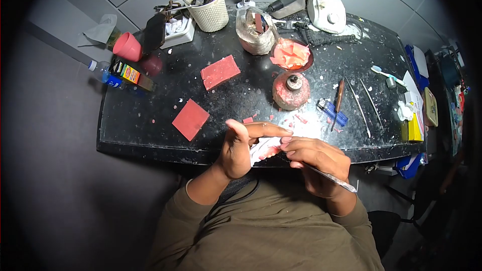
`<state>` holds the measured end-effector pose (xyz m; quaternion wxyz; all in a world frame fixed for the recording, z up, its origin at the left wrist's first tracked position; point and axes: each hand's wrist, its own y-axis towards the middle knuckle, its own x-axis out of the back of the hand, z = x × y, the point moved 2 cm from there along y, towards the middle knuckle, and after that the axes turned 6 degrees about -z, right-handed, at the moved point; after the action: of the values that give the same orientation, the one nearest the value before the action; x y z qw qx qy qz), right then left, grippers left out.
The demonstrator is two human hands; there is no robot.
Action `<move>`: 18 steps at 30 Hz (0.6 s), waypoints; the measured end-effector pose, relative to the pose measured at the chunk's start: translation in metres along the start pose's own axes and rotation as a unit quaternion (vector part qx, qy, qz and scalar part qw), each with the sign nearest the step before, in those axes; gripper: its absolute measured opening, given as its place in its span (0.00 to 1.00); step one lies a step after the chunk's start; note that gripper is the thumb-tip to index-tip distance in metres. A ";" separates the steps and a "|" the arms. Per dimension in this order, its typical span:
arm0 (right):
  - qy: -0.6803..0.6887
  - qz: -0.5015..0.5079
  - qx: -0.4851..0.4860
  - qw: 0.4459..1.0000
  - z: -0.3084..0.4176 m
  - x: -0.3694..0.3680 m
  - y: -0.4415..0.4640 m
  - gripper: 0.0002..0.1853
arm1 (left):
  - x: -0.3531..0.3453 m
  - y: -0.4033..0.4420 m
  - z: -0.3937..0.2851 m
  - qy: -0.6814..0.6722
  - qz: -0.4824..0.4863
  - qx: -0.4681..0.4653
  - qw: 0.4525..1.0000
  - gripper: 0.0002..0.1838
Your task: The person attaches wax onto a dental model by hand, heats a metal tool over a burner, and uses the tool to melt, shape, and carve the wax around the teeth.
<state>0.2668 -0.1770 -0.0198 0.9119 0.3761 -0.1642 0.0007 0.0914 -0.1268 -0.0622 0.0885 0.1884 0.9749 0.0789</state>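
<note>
Above my lap, at the table's front edge, my left hand (234, 151) is closed around a white plaster dental model (260, 151) with pink wax on its side, thumb raised. My right hand (324, 163) grips a slim metal wax carving tool (334, 178), its handle end pointing down and right. The right fingertips meet the model, and they hide the tool's working end. Just beyond my hands stands a wax-spattered spirit burner (291, 94) with a metal top. Two pink wax sheets (221, 72) lie on the table to the left.
A bowl of pink wax scraps (292, 56) sits behind the burner. To the right lie a blue lighter (333, 112), a wooden-handled tool (339, 99) and two metal instruments (359, 106). A bottle (104, 74), a pink cup (127, 46) and a white tool basket (210, 15) stand left and back.
</note>
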 end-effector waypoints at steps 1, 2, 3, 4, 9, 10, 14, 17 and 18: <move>0.000 0.001 0.000 1.000 0.000 0.001 0.002 0.09 | 0.005 -0.001 0.003 -0.001 -0.001 0.000 1.000 0.59; -0.008 0.007 0.013 1.000 0.001 0.003 0.004 0.09 | 0.012 -0.003 0.010 -0.070 0.046 0.061 0.995 0.61; -0.016 0.013 0.027 0.999 0.002 0.004 0.005 0.09 | 0.015 -0.004 0.015 -0.138 0.093 0.121 0.979 0.63; -0.015 0.014 0.027 0.999 0.003 0.006 0.005 0.09 | 0.010 0.001 0.008 -0.100 0.111 0.076 0.986 0.66; -0.012 0.049 -0.004 0.999 0.003 0.005 0.004 0.11 | 0.012 -0.003 0.010 -0.110 0.139 0.139 0.974 0.68; -0.012 0.049 -0.004 0.999 0.004 0.004 0.004 0.11 | 0.012 -0.004 0.012 -0.118 0.136 0.143 0.973 0.68; -0.023 0.062 -0.011 0.998 0.004 0.002 0.004 0.11 | 0.013 -0.006 0.014 -0.134 0.138 0.161 0.968 0.68; -0.026 0.064 -0.011 0.998 0.004 0.001 0.004 0.11 | 0.013 -0.006 0.015 -0.128 0.139 0.165 0.968 0.69; -0.028 0.066 -0.010 0.997 0.004 0.001 0.003 0.10 | 0.013 -0.006 0.015 -0.130 0.138 0.163 0.968 0.69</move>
<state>0.2659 -0.1772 -0.0146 0.9086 0.3549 -0.2146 0.0485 0.0804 -0.1258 -0.0795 0.1711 0.3419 0.9192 -0.0950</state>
